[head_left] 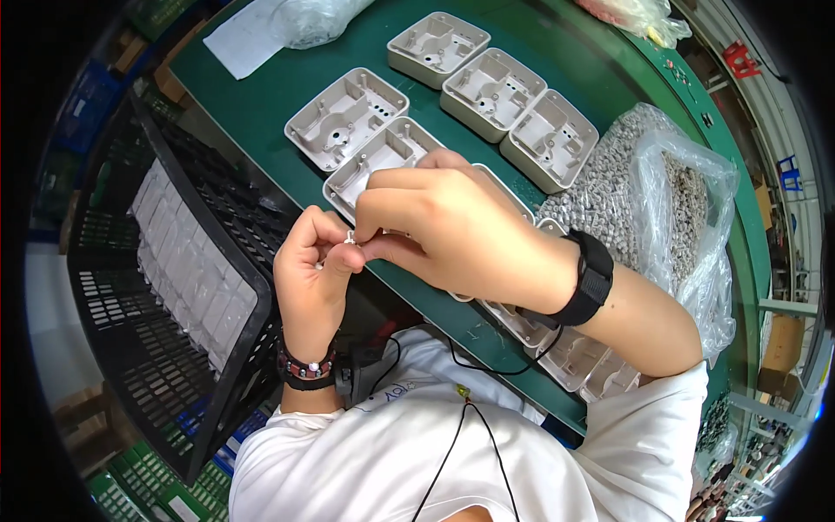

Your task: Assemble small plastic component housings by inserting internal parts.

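Observation:
My left hand (315, 265) and my right hand (448, 222) meet above the table's near edge, fingers closed in a pinch. Between their fingertips is a small white plastic piece (350, 237), mostly covered by the fingers. Another bit of white shows by the curled fingers of my left hand. Behind the hands lies an open light-grey plastic housing (387, 155), partly hidden by my right hand. A second grey housing (344, 113) sits just beyond it, with posts and small holes inside.
Several more housings (548, 143) stand in rows on the green table (252, 122). At right, a clear plastic bag (652, 174) spills many small grey pieces (591, 187). A black crate (156, 348) on the left holds stacked pale wrapped items (187, 261). Clear plastic wrap (313, 19) lies at the far edge.

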`<action>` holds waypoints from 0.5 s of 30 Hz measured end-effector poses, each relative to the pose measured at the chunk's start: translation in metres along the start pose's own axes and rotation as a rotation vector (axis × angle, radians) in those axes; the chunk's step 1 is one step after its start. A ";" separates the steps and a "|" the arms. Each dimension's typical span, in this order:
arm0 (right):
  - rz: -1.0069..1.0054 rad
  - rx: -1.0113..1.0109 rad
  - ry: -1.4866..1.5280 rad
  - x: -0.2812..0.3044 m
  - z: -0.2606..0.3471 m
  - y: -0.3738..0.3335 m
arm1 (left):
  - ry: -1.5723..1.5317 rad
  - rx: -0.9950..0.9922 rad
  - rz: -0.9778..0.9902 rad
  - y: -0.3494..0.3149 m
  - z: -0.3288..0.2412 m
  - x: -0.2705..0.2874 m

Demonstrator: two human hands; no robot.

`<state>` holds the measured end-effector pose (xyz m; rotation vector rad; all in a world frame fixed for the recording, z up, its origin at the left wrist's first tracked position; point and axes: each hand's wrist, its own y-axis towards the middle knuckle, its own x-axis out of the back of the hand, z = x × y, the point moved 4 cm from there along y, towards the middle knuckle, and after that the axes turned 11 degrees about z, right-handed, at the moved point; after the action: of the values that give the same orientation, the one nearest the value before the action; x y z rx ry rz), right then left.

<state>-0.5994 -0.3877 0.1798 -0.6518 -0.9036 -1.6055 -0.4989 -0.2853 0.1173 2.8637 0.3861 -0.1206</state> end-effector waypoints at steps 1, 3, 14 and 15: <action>0.024 0.019 0.008 -0.002 0.001 0.007 | 0.018 -0.001 0.007 -0.001 -0.002 0.003; 0.071 0.055 0.026 -0.004 0.002 0.023 | 0.100 -0.044 -0.115 -0.004 -0.011 0.009; 0.089 -0.396 -0.449 0.011 -0.145 0.099 | -0.532 -0.317 -0.473 -0.037 -0.027 0.068; 0.087 -0.374 -0.558 0.004 -0.150 0.099 | -0.555 -0.302 -0.478 -0.035 -0.027 0.068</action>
<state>-0.4957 -0.5223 0.1209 -1.4315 -0.9560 -1.5504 -0.4418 -0.2283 0.1272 2.2619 0.8650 -0.8379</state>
